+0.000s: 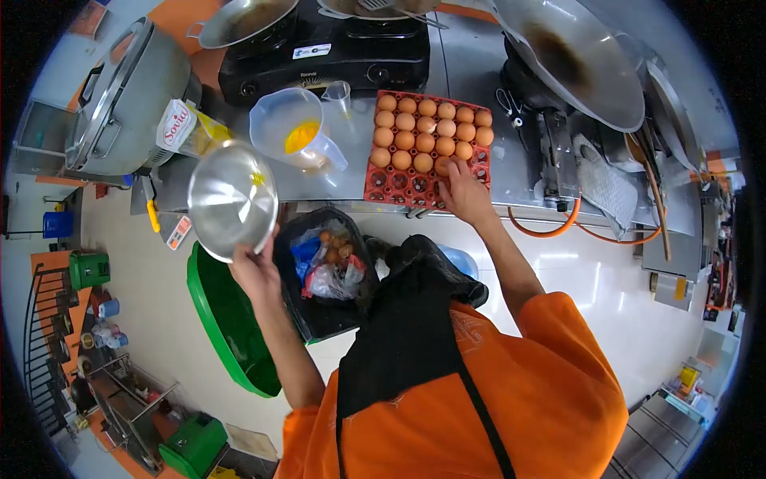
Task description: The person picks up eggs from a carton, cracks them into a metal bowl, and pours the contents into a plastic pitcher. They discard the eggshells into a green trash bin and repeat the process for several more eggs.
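A shiny steel bowl (232, 199) tilts upright, beside a red tray (383, 185) of brown eggs (423, 132).

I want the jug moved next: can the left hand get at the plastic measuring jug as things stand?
Probably not freely: the left hand is holding a metal bowl, which sits between it and the jug.

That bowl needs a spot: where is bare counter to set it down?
Bare steel counter lies between the black stove and the big wok, behind the egg tray. Crowded around the plastic jug. The left hand holds the bowl.
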Demonstrator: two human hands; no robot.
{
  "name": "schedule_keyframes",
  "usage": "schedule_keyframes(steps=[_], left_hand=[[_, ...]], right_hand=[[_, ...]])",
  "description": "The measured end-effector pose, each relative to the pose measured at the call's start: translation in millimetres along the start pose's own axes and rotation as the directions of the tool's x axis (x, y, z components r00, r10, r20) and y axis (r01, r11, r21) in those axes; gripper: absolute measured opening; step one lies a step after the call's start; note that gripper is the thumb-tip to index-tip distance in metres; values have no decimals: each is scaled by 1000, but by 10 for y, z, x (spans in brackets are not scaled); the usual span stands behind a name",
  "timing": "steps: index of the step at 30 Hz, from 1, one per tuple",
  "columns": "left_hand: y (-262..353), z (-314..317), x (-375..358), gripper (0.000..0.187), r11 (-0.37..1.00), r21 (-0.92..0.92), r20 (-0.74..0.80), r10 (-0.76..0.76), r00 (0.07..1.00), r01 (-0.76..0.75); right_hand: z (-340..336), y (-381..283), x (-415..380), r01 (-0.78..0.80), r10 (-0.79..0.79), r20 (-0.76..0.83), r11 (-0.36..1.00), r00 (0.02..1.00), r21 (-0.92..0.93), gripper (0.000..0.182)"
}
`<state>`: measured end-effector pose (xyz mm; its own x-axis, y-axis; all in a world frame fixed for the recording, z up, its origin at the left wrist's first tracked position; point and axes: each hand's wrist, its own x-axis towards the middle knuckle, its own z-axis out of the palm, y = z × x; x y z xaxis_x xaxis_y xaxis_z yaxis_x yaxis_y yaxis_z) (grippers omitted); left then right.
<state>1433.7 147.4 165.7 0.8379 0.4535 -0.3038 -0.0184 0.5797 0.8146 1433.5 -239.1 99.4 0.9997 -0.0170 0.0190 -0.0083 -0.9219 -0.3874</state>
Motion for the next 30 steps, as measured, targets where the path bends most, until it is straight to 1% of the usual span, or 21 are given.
schedule_keyframes(steps=[1,3,4,8,10,13,14,17,20,23,26,29,30], left_hand=[[-46,-124,-99,54,999,-12,-16,-34,999,33],[-89,-182,-403,55,997,37,-47,-72,996,74],[-151,-314,-488,56,995,20,-32,-98,995,99],[-349,-688,-769,55,983,45,-122,-172,977,179],[-455,-860,-835,54,971,62,-169,-218,961,231],[-565,-874,-945,54,981,-39,-264,-193,945,190],[-583,-887,-960,54,980,-38,-236,-198,951,195],[-621,-863,-994,53,974,-66,-246,-225,943,215],[-625,-769,-1001,53,979,-34,-245,-203,948,201],[-646,-731,-987,52,977,-31,-224,-213,951,211],[-700,-762,-934,51,971,-49,-231,-240,943,235],[-684,-833,-930,53,953,14,-171,-296,940,303],[-675,-822,-937,53,953,25,-175,-293,940,302]], right_hand=[[10,-8,18,-5,5,-6,1000,1000,-3,37],[6,-21,29,-5,5,-5,1000,1000,-6,36],[-3,-29,27,-2,2,-2,1000,1000,-7,35],[90,9,1,6,-6,-13,999,1000,-42,36],[77,-4,-18,7,-7,-2,1000,1000,-9,36],[34,-58,-55,2,-2,7,1000,1000,-9,37],[26,-73,-63,0,1,8,1000,1000,-16,37],[105,-16,-77,11,-12,20,999,1000,45,39],[144,30,-116,20,-19,-13,998,1000,64,42],[105,76,-143,88,-85,-29,990,996,112,45],[140,198,-97,118,-95,-103,961,990,249,43],[211,510,52,29,31,-209,960,977,279,41],[185,615,109,-42,102,-193,955,976,294,40]])
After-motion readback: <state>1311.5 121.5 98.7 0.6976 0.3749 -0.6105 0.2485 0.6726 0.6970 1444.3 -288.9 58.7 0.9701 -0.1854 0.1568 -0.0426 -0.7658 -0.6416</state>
